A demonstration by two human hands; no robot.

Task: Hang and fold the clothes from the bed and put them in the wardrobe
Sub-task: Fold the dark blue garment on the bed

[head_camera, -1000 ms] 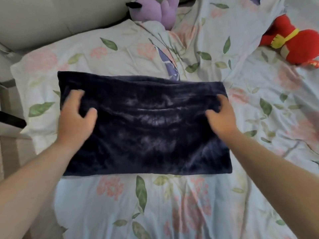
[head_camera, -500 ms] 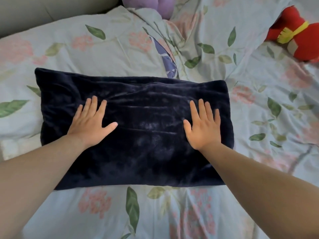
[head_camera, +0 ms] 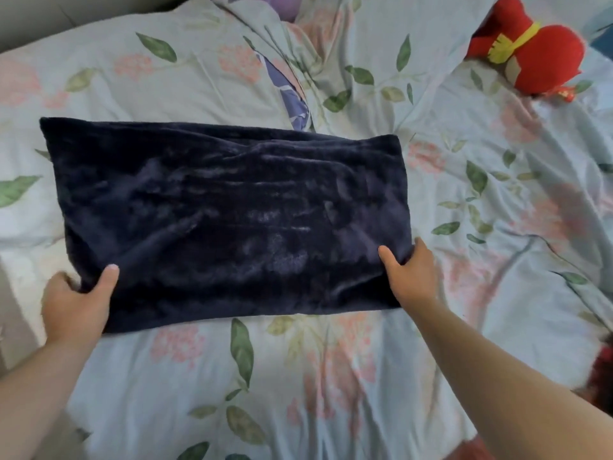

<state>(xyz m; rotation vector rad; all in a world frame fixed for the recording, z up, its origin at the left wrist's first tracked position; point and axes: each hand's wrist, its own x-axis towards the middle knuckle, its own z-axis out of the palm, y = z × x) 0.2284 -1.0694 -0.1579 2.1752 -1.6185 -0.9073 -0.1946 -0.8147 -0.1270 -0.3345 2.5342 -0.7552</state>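
Both hands now gripping garment corners

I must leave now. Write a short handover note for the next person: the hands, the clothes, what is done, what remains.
Left hand: grips the near left corner of the folded dark blue garment.
Right hand: grips its near right corner.
Garment: lies flat, a wide rectangle, on the floral bedding.
Done: garment partly folded.
Left: probably one more fold, then carry it to the wardrobe, which is not in view.

No readable text, labels or numbers anywhere.
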